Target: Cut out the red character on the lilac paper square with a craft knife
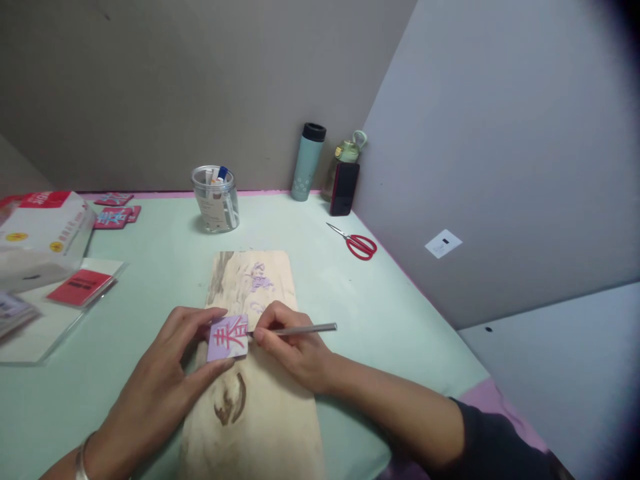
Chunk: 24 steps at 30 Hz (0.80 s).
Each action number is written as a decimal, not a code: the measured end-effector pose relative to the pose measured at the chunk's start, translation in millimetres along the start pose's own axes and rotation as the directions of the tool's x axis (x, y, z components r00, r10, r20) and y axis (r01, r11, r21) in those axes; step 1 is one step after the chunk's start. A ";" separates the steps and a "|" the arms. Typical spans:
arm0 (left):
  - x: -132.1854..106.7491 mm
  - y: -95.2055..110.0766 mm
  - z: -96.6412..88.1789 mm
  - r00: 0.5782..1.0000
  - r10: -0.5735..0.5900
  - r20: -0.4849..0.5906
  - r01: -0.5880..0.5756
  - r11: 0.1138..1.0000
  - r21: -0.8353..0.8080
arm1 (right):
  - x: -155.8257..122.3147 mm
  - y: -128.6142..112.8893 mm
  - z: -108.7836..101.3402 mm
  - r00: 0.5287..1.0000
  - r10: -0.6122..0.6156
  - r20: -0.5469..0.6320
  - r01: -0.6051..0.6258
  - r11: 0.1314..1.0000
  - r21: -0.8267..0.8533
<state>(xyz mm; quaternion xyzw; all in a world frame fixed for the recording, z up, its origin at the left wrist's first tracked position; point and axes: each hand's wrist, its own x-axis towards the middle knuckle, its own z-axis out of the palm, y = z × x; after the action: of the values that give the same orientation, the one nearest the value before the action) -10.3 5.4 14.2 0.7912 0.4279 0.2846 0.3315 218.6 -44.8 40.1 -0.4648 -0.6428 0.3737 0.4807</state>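
A small square carving block (218, 349), purple and pale with a red character on its face, is tilted above a wooden board (280, 427). My left hand (175, 360) grips it by two opposite edges, between thumb and fingers. In a closed pinch, my right hand (295, 350) holds a slim metal carving knife (313, 329), its tip at the block's right edge. The exact tip is partly hidden by the fingers. Purple shavings (260, 279) lie on the board's far half.
Red-handled scissors (361, 247) lie at right. Behind stand a clear jar of pens (216, 207), a teal tumbler (309, 163), a green bottle (347, 152) and a phone (345, 190). Bags (45, 233), a red packet (80, 288) and red carved blocks (113, 217) sit at left.
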 end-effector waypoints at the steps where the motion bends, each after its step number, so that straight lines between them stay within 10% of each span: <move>1: 0.1 0.4 0.1 1.000 0.001 -0.022 -0.001 1.000 -0.009 | -0.7 -1.2 -0.2 0.999 -0.036 0.001 0.036 0.999 -0.022; 10: -3.2 5.1 2.7 0.991 -0.106 -0.081 0.078 0.953 -0.293 | -8.3 -3.1 2.9 0.950 -0.312 -0.019 0.306 0.939 -0.154; 18: -1.6 9.1 5.4 0.954 -0.298 0.030 0.259 0.770 -0.583 | -4.9 1.2 2.3 0.997 -0.035 -0.066 0.045 0.985 0.167; 24: -0.8 14.5 2.1 0.908 -0.385 0.166 0.391 0.633 -0.668 | -0.2 -1.5 2.6 0.988 0.153 -0.001 -0.133 0.859 0.494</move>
<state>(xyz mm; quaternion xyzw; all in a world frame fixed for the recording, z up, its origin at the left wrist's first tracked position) -2.0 -1.9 23.9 0.5014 0.4497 0.3414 0.6556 215.8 -45.5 40.8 -0.3806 -0.4804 0.5503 0.5670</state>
